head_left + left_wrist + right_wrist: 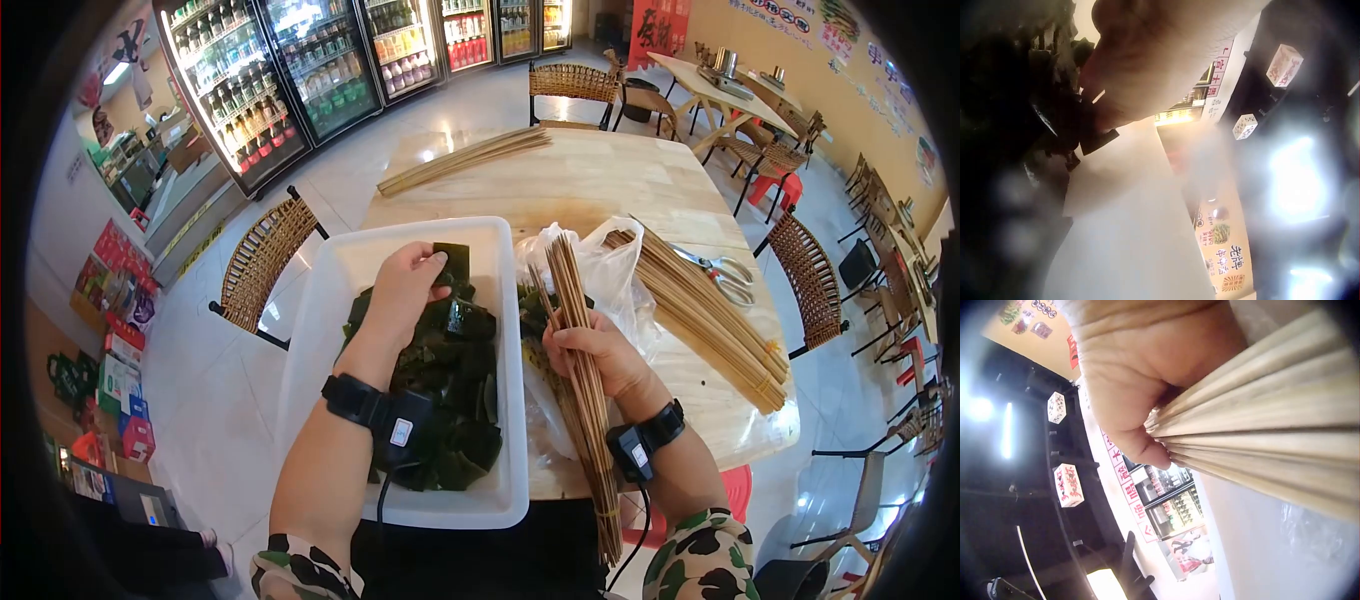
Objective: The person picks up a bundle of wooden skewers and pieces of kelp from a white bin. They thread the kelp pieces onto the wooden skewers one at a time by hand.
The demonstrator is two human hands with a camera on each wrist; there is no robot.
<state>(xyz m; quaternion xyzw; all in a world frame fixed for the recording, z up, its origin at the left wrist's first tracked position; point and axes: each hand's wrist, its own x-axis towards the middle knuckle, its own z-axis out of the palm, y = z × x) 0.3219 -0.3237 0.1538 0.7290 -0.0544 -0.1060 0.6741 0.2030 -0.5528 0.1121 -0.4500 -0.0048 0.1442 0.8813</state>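
Over the far part of a white plastic tub (508, 420), my left hand (408, 285) pinches a flat dark green kelp piece (453, 262) between thumb and fingers. Many more glossy kelp pieces (455, 400) lie heaped in the tub below. In the left wrist view the hand (1147, 56) appears close beside dark kelp (1094, 140). My right hand (605, 355) grips a thick bundle of bamboo skewers (590, 420), which stands steeply slanted to the right of the tub. The right wrist view shows the thumb and palm wrapped round the skewers (1260, 419).
A crumpled clear plastic bag (625, 265) lies right of the tub on the wooden table (600, 180). Another skewer bundle (710, 320) and scissors (728, 280) are at the right. More skewers (465, 160) lie at the far edge. Wicker chairs (268, 262) surround the table.
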